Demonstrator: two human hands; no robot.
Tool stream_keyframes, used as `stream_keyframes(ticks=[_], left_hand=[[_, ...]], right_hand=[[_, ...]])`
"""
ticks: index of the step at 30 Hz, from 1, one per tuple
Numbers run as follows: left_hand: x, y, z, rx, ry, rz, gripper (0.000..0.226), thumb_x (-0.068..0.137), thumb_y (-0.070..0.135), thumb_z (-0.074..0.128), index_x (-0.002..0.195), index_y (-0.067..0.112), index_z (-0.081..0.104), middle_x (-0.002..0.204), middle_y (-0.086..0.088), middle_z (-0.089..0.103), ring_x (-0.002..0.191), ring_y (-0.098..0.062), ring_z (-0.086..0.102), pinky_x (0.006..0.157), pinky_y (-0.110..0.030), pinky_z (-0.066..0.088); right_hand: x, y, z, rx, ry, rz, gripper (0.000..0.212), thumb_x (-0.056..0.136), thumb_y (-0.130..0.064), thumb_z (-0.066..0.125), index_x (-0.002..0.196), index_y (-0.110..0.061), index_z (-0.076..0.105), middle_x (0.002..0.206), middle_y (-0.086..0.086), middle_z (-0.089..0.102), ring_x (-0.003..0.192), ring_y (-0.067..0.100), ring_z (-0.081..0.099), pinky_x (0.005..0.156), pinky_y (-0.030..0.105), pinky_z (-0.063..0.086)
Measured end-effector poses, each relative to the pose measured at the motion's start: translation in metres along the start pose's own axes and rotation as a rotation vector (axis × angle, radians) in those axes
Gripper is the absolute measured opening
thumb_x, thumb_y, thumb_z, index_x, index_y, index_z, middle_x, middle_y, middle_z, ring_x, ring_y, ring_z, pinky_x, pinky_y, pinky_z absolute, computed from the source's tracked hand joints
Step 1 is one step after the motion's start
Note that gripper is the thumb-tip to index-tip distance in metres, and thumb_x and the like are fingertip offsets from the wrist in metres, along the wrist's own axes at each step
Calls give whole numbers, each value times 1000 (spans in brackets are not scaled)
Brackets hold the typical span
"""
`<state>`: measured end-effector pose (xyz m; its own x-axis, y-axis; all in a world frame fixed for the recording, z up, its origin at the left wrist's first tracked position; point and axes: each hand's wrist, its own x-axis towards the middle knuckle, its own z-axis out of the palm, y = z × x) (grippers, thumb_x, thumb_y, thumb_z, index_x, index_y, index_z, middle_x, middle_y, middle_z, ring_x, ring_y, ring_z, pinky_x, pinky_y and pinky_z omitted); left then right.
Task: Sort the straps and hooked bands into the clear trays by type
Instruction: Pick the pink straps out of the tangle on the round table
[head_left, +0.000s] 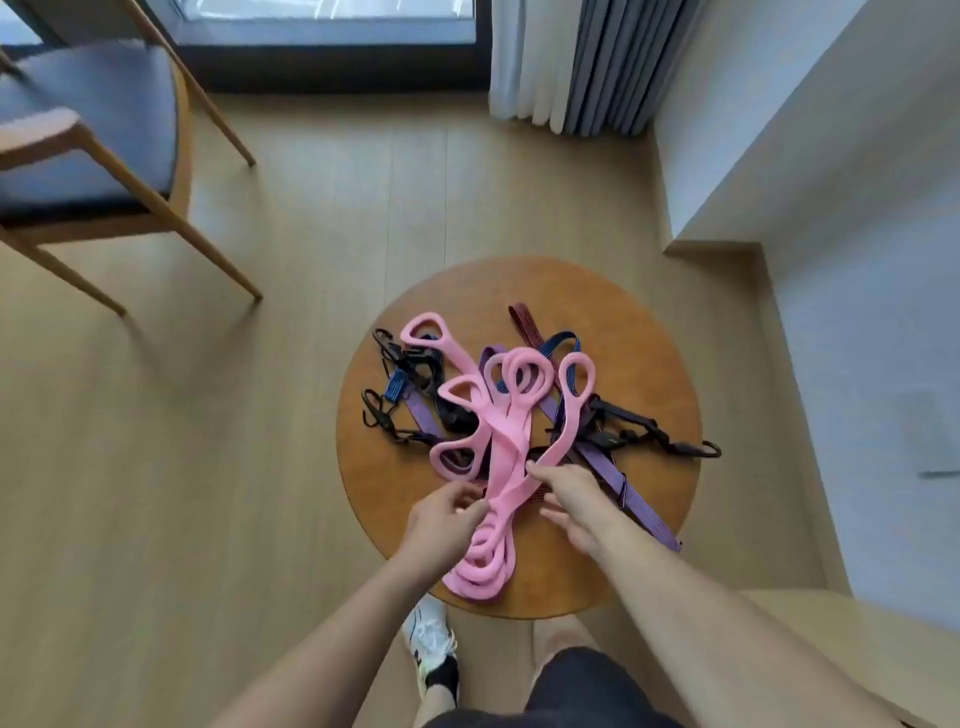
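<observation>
Left hand (441, 519) pinches pink straps (506, 457) (tangled) — right hand (571, 501) touches them.

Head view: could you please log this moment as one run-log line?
left hand pinches pink straps | right hand touches them | hooked bands on table | no trays visible

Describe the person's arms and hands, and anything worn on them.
Both arms are bare as far as the frame shows: no sleeve on the left forearm or the right forearm. The left hand and right hand wear no gloves, and no watch, ring or wristband is visible.
</observation>
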<state>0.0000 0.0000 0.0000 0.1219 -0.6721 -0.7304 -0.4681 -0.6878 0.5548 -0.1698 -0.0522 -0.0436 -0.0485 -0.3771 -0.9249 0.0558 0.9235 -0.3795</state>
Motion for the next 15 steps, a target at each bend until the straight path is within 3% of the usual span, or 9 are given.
stream_keyframes(ticks=[2,4,6,8,12,15], left_hand=[[14,13,13,39,7,28,21,96,31,64,114,24,73,107,8,72,103,-12,66,93,-30,51],[17,30,21,82,-4,61,26,97,27,63,122,23,71,114,7,70,110,-14,63,95,-29,49],[19,41,26,121,-36,117,35,97,23,63,132,21,65,128,4,64,120,-14,58,97,-26,43],[21,52,27,149,-62,164,42,95,18,66,137,20,61,133,3,59,124,-12,53,96,-21,38],[18,67,24,95,-163,188,54,86,12,74,136,24,58,118,10,65,110,-10,61,79,-7,46],[12,72,17,8,-163,186,72,84,8,78,145,29,46,99,4,70,93,-13,68,84,-26,57]], right_hand=[[17,-4,1,126,44,39,32,91,-18,70,120,-7,58,116,10,61,111,26,56,93,41,48],[25,-6,-1,226,91,64,18,92,-10,65,110,-6,65,98,12,68,90,24,63,79,37,52],[20,-6,-5,176,93,33,11,93,-6,62,102,-8,68,89,10,71,74,21,65,65,31,53],[4,-11,-13,51,67,-52,8,94,-6,63,98,-10,69,92,9,74,74,19,66,58,26,53],[-36,-29,-31,-117,-99,-277,10,94,-4,64,101,-7,71,88,13,75,74,18,70,61,26,56],[-59,-46,-44,-234,-176,-396,15,92,-4,67,104,-10,73,89,14,75,82,26,72,74,33,61]])
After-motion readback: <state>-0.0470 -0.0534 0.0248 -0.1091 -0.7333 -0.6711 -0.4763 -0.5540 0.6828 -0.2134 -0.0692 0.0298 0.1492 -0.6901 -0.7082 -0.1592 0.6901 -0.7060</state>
